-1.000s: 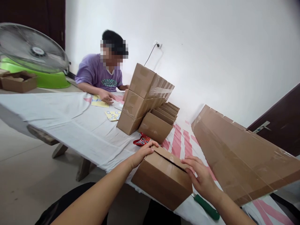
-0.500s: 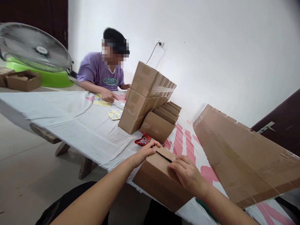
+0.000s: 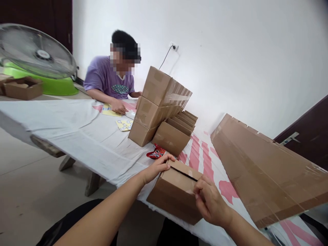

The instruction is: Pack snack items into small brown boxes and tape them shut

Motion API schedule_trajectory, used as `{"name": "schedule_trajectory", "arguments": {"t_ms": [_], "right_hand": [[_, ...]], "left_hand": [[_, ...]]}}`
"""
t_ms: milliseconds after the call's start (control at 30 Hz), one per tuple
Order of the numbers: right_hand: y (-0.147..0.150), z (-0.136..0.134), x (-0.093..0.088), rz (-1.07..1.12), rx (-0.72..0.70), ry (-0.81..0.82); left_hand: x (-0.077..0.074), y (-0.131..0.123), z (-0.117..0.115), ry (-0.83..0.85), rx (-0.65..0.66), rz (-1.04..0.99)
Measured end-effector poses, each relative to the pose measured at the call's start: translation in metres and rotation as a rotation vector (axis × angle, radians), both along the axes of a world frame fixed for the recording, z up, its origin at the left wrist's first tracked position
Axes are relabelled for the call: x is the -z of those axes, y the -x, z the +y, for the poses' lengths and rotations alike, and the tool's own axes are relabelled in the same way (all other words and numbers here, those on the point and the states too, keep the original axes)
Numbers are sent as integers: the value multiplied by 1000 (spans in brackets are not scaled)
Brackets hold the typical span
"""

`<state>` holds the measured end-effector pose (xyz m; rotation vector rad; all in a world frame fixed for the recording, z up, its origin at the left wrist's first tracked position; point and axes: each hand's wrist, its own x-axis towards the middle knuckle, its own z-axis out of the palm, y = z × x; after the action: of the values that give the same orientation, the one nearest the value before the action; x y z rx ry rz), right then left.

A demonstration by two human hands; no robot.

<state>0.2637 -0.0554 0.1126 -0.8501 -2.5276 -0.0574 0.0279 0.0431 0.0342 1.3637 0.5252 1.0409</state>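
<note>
Box [image 3: 174,201] lies directly in front of me, at the near edge of the table [image 3: 107,153], between my two hands and touched by both. Its long axis slants from far left to near right, so one end falls to each hand. A dark slit [image 3: 183,173] in the top runs parallel to that axis; this is the line to read everything against. Left hand [image 3: 157,167]: at the far-left end, partly open, laid over the corner, with the thumb just beside the left end of the slit and the fingers reaching toward the far edge. Contact is clear; no firm pinch is evident. Right hand [image 3: 208,200]: at the near-right end, fingers curled well in, their tips at the top face where the right end of the slit passes out of sight behind them. Cannot tell whether thumb and finger have hold of a flap edge or merely press. Nearness: each hand is the closer one to its own end of the slit, the middle stretch lying uncovered between. Judgement: the right hand is the better placed to work along the slit, the left to steady the corner. Surroundings: red packet [image 3: 156,152] just beyond the left hand, open carton [image 3: 171,138] behind it, cardboard sheet [image 3: 261,167] off to my right.
</note>
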Motion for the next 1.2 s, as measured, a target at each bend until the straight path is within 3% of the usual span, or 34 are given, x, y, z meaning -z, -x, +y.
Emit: {"name": "schedule_trajectory", "arguments": {"t_ms": [233, 300, 467, 767, 1100, 1200], "right_hand": [[-4, 18, 8, 469, 264, 491], [-9, 28, 5, 432, 346, 476], [-18, 49, -4, 96, 504, 441], [-10, 55, -10, -70, 280, 299], [-7, 56, -8, -18, 218, 260], [-14, 53, -10, 19, 219, 326]], "left_hand": [[1, -7, -3, -55, 31, 26], [-1, -6, -3, -53, 36, 37], [-3, -5, -4, -54, 38, 49], [-1, -6, -3, -61, 41, 45], [-2, -5, -3, -37, 52, 44], [-4, -4, -4, -27, 50, 47]]}}
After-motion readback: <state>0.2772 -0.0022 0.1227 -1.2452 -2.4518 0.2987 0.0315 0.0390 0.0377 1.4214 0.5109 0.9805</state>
